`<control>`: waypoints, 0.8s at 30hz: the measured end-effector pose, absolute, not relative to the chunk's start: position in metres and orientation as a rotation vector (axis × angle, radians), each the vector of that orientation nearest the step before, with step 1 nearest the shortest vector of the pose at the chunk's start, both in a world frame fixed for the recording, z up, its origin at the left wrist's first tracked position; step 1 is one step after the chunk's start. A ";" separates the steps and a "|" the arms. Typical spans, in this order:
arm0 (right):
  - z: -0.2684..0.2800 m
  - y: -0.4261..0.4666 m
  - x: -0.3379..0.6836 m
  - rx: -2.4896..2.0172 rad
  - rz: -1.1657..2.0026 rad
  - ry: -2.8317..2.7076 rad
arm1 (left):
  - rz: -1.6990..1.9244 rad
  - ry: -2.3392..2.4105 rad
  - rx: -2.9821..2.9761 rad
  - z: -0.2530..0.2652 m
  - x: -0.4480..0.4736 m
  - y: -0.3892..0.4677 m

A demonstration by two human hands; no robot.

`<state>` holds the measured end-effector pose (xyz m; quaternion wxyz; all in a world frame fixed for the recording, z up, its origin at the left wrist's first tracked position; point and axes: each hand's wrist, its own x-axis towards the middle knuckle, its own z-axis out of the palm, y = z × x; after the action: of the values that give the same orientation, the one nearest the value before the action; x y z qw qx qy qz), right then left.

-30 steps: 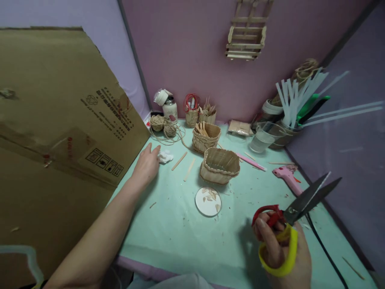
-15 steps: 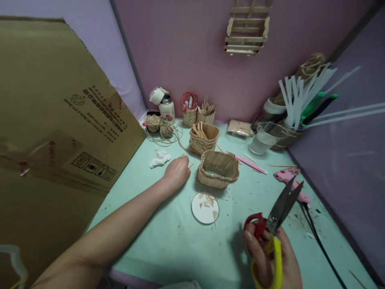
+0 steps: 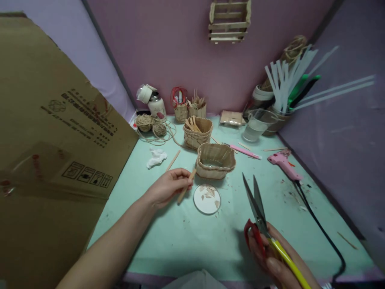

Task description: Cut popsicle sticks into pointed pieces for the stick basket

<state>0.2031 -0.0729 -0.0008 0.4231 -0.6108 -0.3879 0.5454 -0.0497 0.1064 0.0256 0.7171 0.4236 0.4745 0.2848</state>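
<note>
Pinched between the fingers of my left hand (image 3: 170, 185) is a thin wooden craft stick (image 3: 183, 193), tilted, just left of the white dish. My right hand (image 3: 278, 261) grips scissors (image 3: 258, 212) by their red and yellow handles; the blades stand apart and point up and away. On the round white dish (image 3: 199, 204) lie several small pale wood chips. Behind the dish sits a basket with a braided rim (image 3: 215, 173). A second wooden stick (image 3: 173, 159) rests on the table beyond my left hand.
A cardboard box (image 3: 30, 132) rises on the left. At the back are another basket holding sticks (image 3: 195, 141), twine balls (image 3: 144, 122) and a bottle (image 3: 157, 107). A pink glue gun (image 3: 284, 165), its black cord, and a clear cup (image 3: 254, 130) are on the right.
My left hand has lifted a wooden stick off the table and come nearer, toward the dish. The scissors in my right hand have turned slightly left, blades still apart. The view has shifted a little right.
</note>
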 end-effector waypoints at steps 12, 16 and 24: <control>0.039 -0.055 0.194 -1.945 1.406 -1.474 | 0.598 0.929 0.794 0.012 -0.006 0.039; 0.043 -0.048 0.190 -2.028 1.457 -1.539 | 0.610 0.959 0.787 0.004 -0.006 0.033; 0.038 -0.037 0.177 -1.995 1.499 -1.573 | 0.646 0.985 0.812 -0.001 -0.007 0.033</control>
<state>0.1768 -0.0367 0.0376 0.0958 -0.6731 -0.5307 0.5060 -0.0074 0.0328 -0.0009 0.7548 0.3721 0.4518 0.2963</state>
